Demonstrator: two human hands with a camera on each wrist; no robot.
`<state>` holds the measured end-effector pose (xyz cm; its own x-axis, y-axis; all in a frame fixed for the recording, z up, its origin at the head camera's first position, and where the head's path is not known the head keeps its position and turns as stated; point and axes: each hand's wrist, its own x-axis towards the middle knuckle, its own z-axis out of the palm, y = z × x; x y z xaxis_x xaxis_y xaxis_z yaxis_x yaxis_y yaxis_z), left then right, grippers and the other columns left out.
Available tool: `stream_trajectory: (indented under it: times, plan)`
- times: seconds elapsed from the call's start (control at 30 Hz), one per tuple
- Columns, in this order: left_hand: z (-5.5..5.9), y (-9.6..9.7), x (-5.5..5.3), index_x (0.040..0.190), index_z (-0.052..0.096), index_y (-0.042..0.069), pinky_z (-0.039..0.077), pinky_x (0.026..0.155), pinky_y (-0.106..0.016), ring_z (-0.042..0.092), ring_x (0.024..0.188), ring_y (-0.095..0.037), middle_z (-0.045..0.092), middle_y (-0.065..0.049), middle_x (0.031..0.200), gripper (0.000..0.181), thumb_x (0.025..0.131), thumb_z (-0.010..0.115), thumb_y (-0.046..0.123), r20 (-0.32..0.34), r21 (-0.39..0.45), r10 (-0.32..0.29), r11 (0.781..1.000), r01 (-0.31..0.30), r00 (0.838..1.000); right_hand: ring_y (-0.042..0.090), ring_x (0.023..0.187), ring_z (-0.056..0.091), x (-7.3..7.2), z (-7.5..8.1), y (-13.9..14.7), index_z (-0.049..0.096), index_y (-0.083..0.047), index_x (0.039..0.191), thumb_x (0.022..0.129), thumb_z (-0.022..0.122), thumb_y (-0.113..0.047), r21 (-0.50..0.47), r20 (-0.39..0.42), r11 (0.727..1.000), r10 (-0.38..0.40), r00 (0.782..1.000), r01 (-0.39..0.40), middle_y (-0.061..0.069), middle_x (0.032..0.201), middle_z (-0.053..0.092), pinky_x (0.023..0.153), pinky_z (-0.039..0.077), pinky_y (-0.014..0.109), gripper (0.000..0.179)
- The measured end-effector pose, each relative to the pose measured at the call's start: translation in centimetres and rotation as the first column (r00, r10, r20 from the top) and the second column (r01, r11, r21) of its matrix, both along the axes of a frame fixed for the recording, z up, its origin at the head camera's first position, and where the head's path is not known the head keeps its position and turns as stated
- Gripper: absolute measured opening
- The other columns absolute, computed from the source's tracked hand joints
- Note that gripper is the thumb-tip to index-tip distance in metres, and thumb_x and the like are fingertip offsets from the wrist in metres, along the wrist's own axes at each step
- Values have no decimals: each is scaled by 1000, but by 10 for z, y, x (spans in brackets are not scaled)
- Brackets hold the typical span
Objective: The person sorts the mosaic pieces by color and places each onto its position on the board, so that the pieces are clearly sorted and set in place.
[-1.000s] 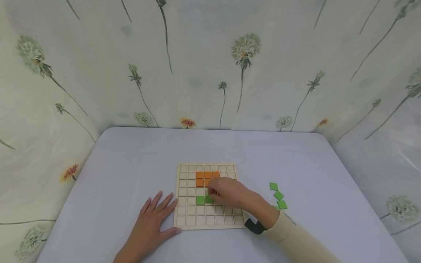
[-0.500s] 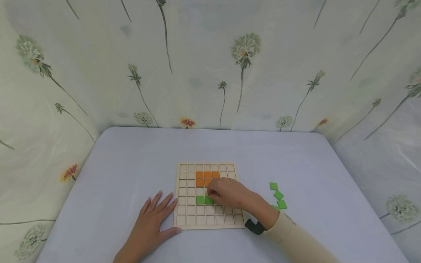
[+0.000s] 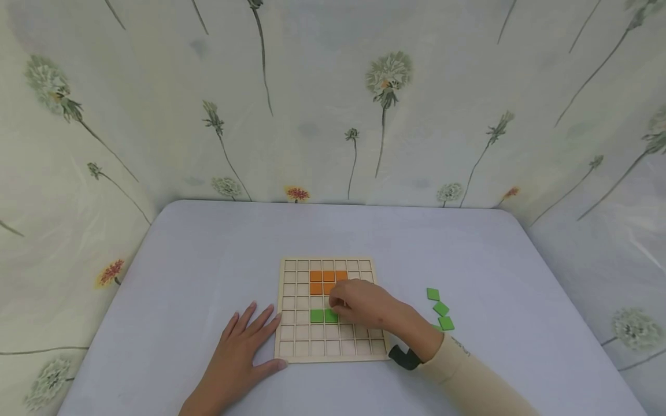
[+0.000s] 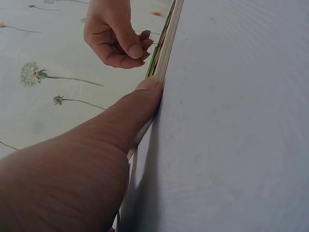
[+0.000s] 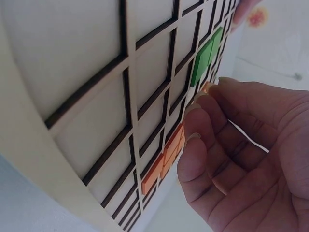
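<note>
A wooden grid board [image 3: 317, 350] lies on the table. Two green tiles [image 3: 317, 316] sit side by side in its cells, and orange tiles [image 3: 322, 282] fill cells farther back. My left hand [image 3: 234, 349] lies spread at the board's left edge, thumb [image 4: 149, 84] at the near corner. Over the board, my right hand [image 3: 361, 303] has its fingers curled close by the second green tile [image 3: 330, 315]. In the right wrist view, the curled fingers [image 5: 195, 154] stand apart from the green tiles, and nothing shows in their grasp.
Several loose green tiles [image 3: 441, 308] lie to the right of the board, one partly hidden by the right forearm. A dark band [image 3: 404, 357] is at the right wrist. Flower-patterned cloth [image 3: 312, 115] hangs behind the white table [image 3: 218, 242].
The second green tile went from slightly tilted under the right fingers to flat in its cell beside the first. The right hand has barely shifted, and the left stays in place.
</note>
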<state>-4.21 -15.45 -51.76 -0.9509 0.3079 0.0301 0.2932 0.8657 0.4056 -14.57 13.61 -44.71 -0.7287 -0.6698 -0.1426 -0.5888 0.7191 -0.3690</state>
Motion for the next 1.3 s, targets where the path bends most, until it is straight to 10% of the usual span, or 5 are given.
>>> stream_trajectory:
  times: [1.3]
  plan:
    - [-5,-1,-1,160,47,28,8,128,-55,12,161,-26,32,9,169,93,81,79,67,-2,-4,-13,1000,13,1000,12,84,57,-5,4,89,74,-13,111,96,72,-12,55,11,961,-273,962,272,-8,95,63,76,54,32,16]
